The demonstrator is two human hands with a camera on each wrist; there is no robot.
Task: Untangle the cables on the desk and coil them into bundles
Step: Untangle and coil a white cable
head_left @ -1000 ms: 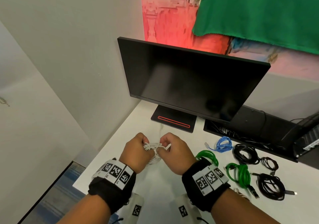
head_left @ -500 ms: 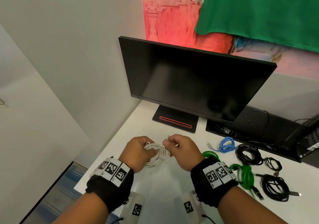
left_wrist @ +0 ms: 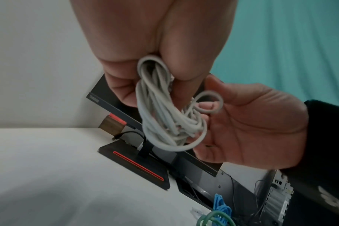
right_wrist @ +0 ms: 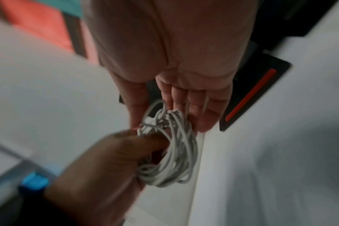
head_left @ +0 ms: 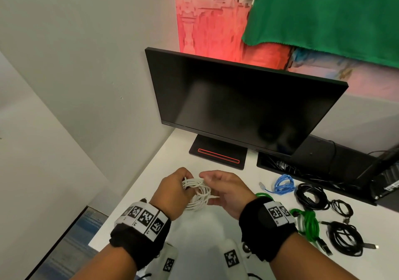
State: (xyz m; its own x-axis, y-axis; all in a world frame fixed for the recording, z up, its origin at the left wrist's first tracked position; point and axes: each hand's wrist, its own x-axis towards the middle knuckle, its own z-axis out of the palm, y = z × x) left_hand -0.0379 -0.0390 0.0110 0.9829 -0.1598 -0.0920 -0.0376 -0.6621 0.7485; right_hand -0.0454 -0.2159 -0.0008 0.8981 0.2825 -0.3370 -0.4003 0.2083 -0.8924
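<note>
Head view, white cable coil [head_left: 197,194] hanging lengthwise downward, left hand [head_left: 170,191] gripping top

Left wrist: black fabric wrap [head_left: 138,245] topped by a white band [head_left: 143,217] printed with black square code markers.
Right wrist: matching black wrap [head_left: 267,236], white marker band [head_left: 278,211] at its 12 o'clock edge.
Forearms: bare, no sleeves.

The head view looks forward and down over the white desk [head_left: 138,193] toward the monitor [head_left: 237,107]. Both wrist views sit very close behind the fingers, facing the monitor's base [left_wrist: 137,166], which all three views share.
</note>
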